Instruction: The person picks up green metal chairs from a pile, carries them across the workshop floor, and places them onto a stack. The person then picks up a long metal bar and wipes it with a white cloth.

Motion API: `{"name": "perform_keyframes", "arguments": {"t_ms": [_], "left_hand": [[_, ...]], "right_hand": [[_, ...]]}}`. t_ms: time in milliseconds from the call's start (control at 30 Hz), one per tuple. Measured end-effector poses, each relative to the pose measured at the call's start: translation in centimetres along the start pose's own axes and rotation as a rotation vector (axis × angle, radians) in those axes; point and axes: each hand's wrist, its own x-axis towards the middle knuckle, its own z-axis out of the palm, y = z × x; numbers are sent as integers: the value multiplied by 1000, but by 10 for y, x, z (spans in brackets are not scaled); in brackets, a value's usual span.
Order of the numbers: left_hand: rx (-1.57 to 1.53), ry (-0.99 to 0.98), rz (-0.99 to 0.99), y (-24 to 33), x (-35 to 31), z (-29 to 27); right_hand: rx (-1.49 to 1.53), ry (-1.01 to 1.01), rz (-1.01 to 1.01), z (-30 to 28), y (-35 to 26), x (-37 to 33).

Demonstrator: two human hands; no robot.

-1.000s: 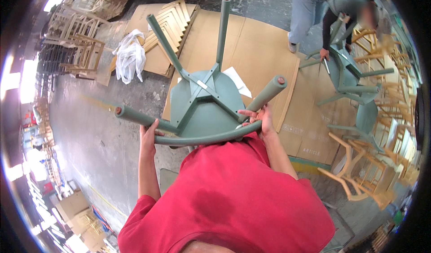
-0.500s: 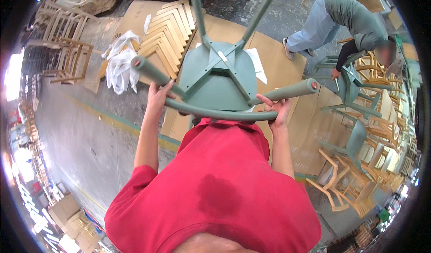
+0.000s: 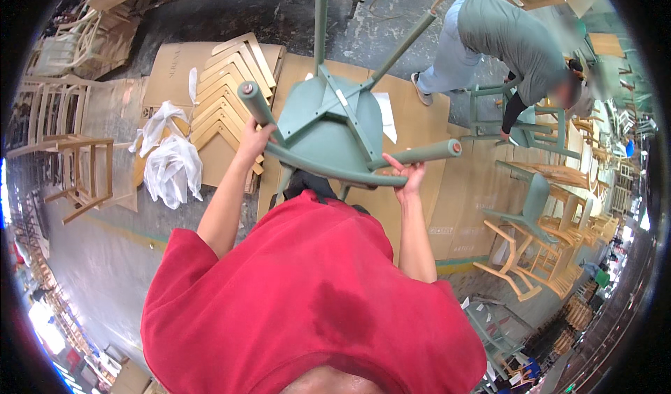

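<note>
A green chair [image 3: 325,139] is held up in front of me, its underside facing me, with crossed braces over the seat bottom. Two of its round legs rise toward me, with reddish ends; the other two point away. My left hand [image 3: 256,142] is closed around the near left leg, by the end of a curved green rail [image 3: 328,172]. At the rail's other end my right hand [image 3: 411,176] grips the chair beside the near right leg, index finger stretched along it. Parts of both hands' fingers are hidden behind the chair.
Flat cardboard [image 3: 419,205] covers the floor beneath. To the left lie stacked V-shaped wooden parts [image 3: 222,104], crumpled clear plastic [image 3: 171,174] and a wooden chair frame [image 3: 87,170]. At right a co-worker [image 3: 514,41] bends over another green chair [image 3: 538,125]; wooden chairs [image 3: 514,254] stand nearer.
My view has shifted, and the chair sits slightly farther left and tilts a little differently, with both hands keeping their hold. The co-worker still bends over the other green chair.
</note>
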Motion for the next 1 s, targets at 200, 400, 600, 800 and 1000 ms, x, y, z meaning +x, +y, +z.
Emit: {"name": "perform_keyframes", "arguments": {"t_ms": [200,400,600,800,1000], "left_hand": [[50,-44,94,-14,71,2],[-103,-13,48,-82,95,1],[-81,53,-135,-105,85,9],[6,12,-32,-91,106,44],[329,129,-275,-83,47,33]], "right_hand": [[136,-17,-82,-2,26,81],[-12,-24,-89,-32,75,152],[-147,48,-48,-35,79,152],[-167,172,-132,-89,91,180],[-366,157,-170,-124,88,55]]}}
